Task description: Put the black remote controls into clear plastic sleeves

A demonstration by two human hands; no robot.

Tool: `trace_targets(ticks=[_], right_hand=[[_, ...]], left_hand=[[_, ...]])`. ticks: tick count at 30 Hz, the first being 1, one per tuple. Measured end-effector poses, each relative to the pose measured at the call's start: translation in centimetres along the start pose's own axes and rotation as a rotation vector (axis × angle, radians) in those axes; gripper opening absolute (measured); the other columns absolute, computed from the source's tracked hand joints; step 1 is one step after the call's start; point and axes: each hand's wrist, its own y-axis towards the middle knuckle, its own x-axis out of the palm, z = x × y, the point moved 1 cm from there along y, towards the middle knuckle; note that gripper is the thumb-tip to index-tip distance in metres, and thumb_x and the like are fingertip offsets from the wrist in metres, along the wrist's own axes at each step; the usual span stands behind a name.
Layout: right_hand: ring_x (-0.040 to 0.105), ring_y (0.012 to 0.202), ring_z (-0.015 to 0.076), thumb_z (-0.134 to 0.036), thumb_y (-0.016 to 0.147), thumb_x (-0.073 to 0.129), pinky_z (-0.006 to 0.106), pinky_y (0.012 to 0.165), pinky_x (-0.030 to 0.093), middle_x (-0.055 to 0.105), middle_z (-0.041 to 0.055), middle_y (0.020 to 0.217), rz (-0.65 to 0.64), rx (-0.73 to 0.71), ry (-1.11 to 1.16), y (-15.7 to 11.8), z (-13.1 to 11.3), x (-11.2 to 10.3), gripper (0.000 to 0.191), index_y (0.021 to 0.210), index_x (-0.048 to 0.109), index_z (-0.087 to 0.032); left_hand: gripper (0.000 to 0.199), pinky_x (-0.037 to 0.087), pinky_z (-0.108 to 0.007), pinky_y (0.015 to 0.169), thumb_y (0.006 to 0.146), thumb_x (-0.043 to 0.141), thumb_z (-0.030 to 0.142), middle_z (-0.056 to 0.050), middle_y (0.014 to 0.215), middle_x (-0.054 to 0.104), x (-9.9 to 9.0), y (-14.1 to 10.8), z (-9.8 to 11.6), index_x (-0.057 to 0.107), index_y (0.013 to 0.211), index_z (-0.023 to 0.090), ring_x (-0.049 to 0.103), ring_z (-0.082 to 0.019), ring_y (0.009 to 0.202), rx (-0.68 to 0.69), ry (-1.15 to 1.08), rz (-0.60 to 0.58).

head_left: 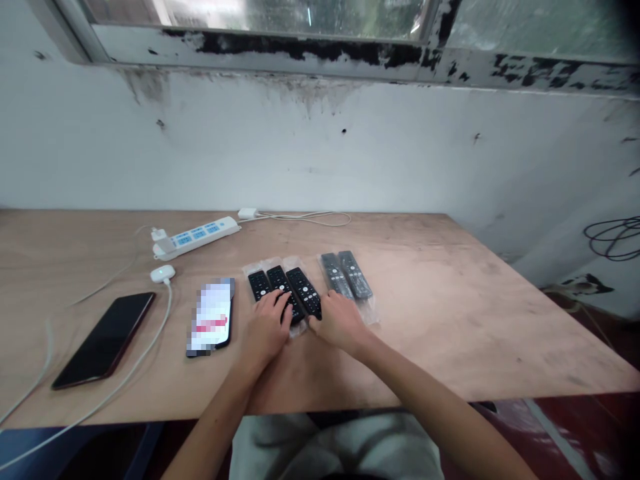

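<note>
Both forearms are bare from the lower frame edge to the wrists; no sleeves, cuffs, gloves, watches, bands or rings are visible. The left hand [267,330] and the right hand [340,323] are uncovered. Below the near edge of the desk [450,320], the lap is covered by a light grey garment [335,447] with soft folds. No print or marking shows on it.

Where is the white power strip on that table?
In the head view, the white power strip lies at the far left of the wooden table, near the wall, beyond the two phones and left of the bagged remotes.
</note>
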Motion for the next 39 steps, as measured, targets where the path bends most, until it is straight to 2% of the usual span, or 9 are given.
trace_targets(ticks=[7,13,15,18,20,23,29,36,39], right_hand=[[0.066,0.077,0.0248,-0.041,0.074,0.057,0.028,0.059,0.042,0.071,0.0129,0.086,-0.071,0.046,0.013,1.4,0.1,-0.3,0.029,0.080,0.070,-0.015],[0.057,0.059,0.0162,-0.044,0.069,0.061,0.024,0.049,0.031,0.066,0.0048,0.064,-0.044,0.107,0.241,0.8,1.7,-2.2,0.027,0.063,0.064,-0.018],[0.051,0.054,0.0128,-0.046,0.068,0.062,0.023,0.048,0.028,0.061,0.0013,0.057,-0.005,0.096,0.308,0.3,2.5,-2.8,0.029,0.057,0.058,-0.019],[0.043,0.051,0.0099,-0.045,0.068,0.062,0.023,0.048,0.025,0.053,-0.0020,0.052,0.043,0.062,0.343,-0.4,3.6,-3.3,0.033,0.052,0.050,-0.019],[0.040,0.051,0.0094,-0.044,0.069,0.061,0.023,0.049,0.025,0.049,-0.0030,0.051,0.064,0.053,0.349,-0.8,4.1,-3.4,0.035,0.050,0.046,-0.019],[0.039,0.052,0.0096,-0.044,0.069,0.061,0.022,0.050,0.027,0.046,-0.0037,0.051,0.077,0.054,0.370,-1.5,4.6,-3.4,0.036,0.050,0.044,-0.019],[0.038,0.050,0.0092,-0.042,0.067,0.062,0.023,0.048,0.024,0.044,-0.0048,0.049,0.069,0.069,0.388,-2.8,5.3,-3.3,0.034,0.050,0.044,-0.019],[0.039,0.051,0.0090,-0.040,0.068,0.063,0.023,0.049,0.025,0.045,-0.0054,0.051,0.072,0.058,0.422,-3.5,6.3,-3.3,0.033,0.052,0.042,-0.019],[0.040,0.052,0.0093,-0.038,0.067,0.062,0.023,0.049,0.025,0.046,-0.0050,0.052,0.080,0.054,0.414,-3.6,6.4,-3.3,0.031,0.052,0.043,-0.019]], left_hand=[[0.033,0.042,-0.044,0.098,0.092,0.041,0.028,-0.012,0.121,0.057,0.1,-0.1,0.0,0.059,0.116,0.014,0.052,-0.025,0.112,-0.006,-0.016,0.003],[0.035,0.040,-0.045,0.100,0.093,0.040,0.032,-0.012,0.122,0.056,-0.6,0.3,0.3,0.058,0.116,0.013,0.050,-0.026,0.113,-0.020,-0.041,-0.033],[0.035,0.041,-0.045,0.098,0.093,0.041,0.034,-0.013,0.122,0.056,-1.1,0.1,1.3,0.057,0.116,0.013,0.050,-0.026,0.112,-0.002,-0.042,-0.040],[0.030,0.044,-0.043,0.093,0.090,0.048,0.033,-0.012,0.119,0.057,-1.8,-0.6,4.0,0.057,0.113,0.016,0.051,-0.025,0.109,0.110,-0.028,-0.106],[0.026,0.043,-0.043,0.092,0.087,0.052,0.030,-0.010,0.118,0.057,-1.9,-1.3,5.9,0.058,0.109,0.017,0.050,-0.026,0.108,0.189,0.006,-0.173],[0.019,0.043,-0.042,0.091,0.086,0.052,0.024,-0.010,0.115,0.057,-1.7,-1.7,7.5,0.059,0.102,0.016,0.051,-0.026,0.106,0.218,0.073,-0.219],[0.017,0.043,-0.039,0.087,0.088,0.044,0.013,-0.009,0.103,0.059,-1.2,-1.0,7.1,0.060,0.086,0.015,0.053,-0.023,0.096,0.247,0.141,-0.230],[0.017,0.040,-0.043,0.092,0.083,0.047,0.008,-0.012,0.107,0.058,-1.5,-0.6,7.8,0.061,0.089,0.013,0.050,-0.027,0.101,0.228,0.225,-0.267],[0.016,0.043,-0.042,0.083,0.084,0.046,0.009,-0.011,0.099,0.059,-1.5,-0.2,7.9,0.061,0.085,0.014,0.051,-0.027,0.095,0.175,0.242,-0.257]])
